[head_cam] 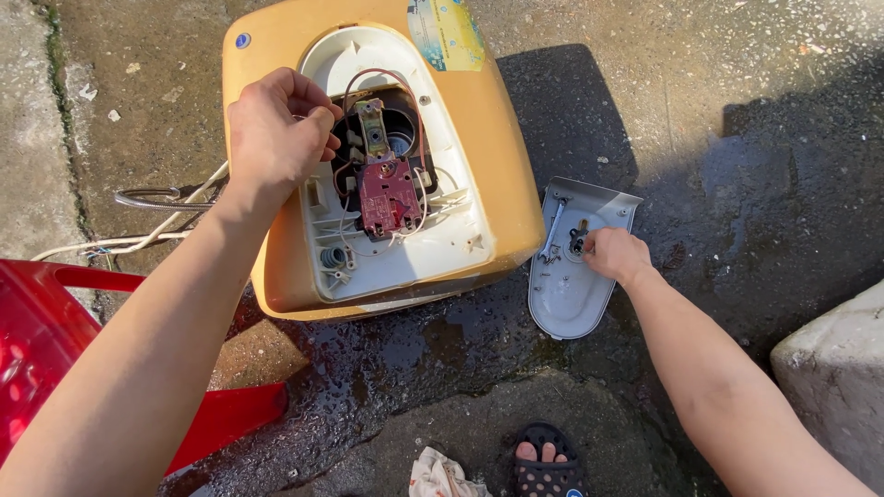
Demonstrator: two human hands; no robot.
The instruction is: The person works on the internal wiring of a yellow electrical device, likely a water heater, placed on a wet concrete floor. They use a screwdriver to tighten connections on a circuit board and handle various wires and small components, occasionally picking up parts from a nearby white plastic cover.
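A yellow-orange water heater (pixel 502 166) lies on wet concrete with its white inner panel (pixel 451 230) exposed. A reddish thermostat block (pixel 387 195) and thin wires sit in the opening. My left hand (pixel 276 133) is at the opening's left edge, fingers pinched together on something small that I cannot make out. To the right, a grey plastic cover (pixel 566 294) lies inside-up on the ground with a small wrench (pixel 552 230) in it. My right hand (pixel 615 253) reaches into the cover, fingertips on a small dark part (pixel 577 241).
A red plastic stool (pixel 37 350) stands at the lower left. White cable and a metal hose (pixel 152 198) run left from the heater. A concrete block (pixel 833 377) is at the right. A sandalled foot (pixel 546 465) and a rag (pixel 440 474) are at the bottom.
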